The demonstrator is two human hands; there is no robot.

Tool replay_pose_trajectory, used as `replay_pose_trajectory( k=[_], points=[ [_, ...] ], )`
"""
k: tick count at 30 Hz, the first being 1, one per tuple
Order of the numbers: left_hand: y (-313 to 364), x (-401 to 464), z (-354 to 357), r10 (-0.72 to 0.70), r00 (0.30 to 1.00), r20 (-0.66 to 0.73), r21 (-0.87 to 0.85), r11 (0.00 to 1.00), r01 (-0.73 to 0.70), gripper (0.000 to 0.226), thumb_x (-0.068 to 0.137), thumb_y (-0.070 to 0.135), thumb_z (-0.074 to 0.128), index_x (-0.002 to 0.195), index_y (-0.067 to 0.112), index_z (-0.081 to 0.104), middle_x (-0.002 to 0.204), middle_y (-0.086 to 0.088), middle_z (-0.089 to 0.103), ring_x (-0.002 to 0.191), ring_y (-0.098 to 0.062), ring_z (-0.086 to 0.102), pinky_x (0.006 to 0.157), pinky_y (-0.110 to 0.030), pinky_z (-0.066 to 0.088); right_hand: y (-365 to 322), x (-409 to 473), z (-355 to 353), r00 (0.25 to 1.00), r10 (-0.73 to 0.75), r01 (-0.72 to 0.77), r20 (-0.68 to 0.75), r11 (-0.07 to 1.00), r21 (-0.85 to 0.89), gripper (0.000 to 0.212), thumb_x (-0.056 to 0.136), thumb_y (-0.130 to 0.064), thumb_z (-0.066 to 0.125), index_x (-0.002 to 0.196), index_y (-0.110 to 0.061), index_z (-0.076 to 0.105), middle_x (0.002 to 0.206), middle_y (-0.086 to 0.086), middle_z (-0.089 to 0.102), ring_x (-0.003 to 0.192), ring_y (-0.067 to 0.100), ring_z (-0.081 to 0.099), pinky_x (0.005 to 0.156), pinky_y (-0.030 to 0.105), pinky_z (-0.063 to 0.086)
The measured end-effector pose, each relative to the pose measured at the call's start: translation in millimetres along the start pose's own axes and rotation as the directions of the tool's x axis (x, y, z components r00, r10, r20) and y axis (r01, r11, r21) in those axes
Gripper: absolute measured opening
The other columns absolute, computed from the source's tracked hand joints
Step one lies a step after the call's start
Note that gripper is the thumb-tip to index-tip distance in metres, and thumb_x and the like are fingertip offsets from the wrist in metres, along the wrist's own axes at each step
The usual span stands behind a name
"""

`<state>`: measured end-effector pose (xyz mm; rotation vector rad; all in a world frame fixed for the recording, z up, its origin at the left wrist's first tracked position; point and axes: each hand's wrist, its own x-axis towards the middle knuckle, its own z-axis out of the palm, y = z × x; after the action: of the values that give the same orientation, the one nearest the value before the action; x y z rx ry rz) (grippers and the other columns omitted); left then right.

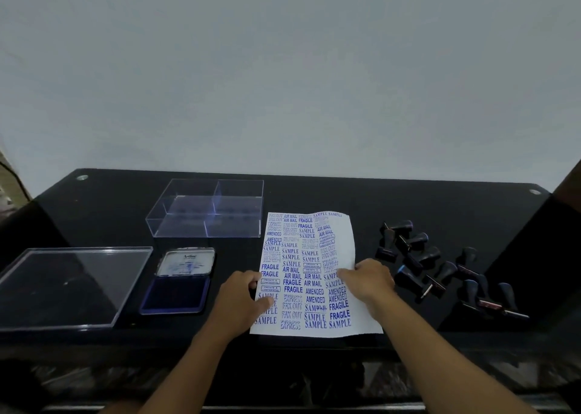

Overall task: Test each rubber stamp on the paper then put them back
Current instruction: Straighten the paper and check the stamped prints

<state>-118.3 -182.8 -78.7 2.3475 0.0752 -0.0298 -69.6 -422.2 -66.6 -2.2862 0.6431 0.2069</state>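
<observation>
Both of your hands are on the paper [309, 275], which lies at the tabletop's [314, 193] near edge, just right of centre, already crowded with blue impressions reading SAMPLE, FRAGILE, AIR MAIL and more. Your left hand [240, 300] holds its left edge, thumb on top of the sheet. Your right hand [371, 280] lies over the right edge with fingers bent toward the middle; whether it pinches the edge or merely presses cannot be told. Neither hand holds a stamp.

The stamps [440, 269] lie in a loose heap toward the right edge of the tabletop, near your right hand but apart from it. The ink pad [176, 291] sits open just left of the paper, lid up. The clear box [207, 209] stands behind it toward the far edge, and its lid [72, 284] lies flat at the near left corner.

By the look of it, you are settling the sheet, with no stamp in play. The next move calls for freeing your right hand to take one stamp from the heap, ink it, and find a bare patch, of which few remain.
</observation>
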Motion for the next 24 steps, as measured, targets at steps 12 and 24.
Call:
replay_pose_trajectory(
  k=[12,24],
  points=[
    [-2,1,-2,-0.006,1.000,0.023,-0.027,1.000,0.006,0.051,0.078,0.029,0.077,0.124,0.020,0.059,0.104,0.006,0.053,0.096,-0.005,0.052,0.076,-0.013,0.034,-12,1,-27,0.994,-0.078,0.044,0.076,0.924,0.379,0.015,0.088,0.006,0.052,0.092,-0.006,0.061,0.094,0.015,0.068,0.086,0.033,0.066,0.079,0.045,0.056],
    [27,9,-9,-0.176,0.984,0.010,-0.247,0.954,0.173,0.036,0.095,0.014,0.043,0.061,0.022,0.037,0.063,0.003,0.047,0.062,-0.015,0.042,0.062,-0.029,0.032,19,-37,-49,0.868,-0.477,0.496,-0.136,0.820,0.287,0.035,0.093,0.002,0.049,0.105,-0.030,0.056,0.094,-0.008,0.073,0.083,0.009,0.069,0.074,0.030,0.054]
  ],
)
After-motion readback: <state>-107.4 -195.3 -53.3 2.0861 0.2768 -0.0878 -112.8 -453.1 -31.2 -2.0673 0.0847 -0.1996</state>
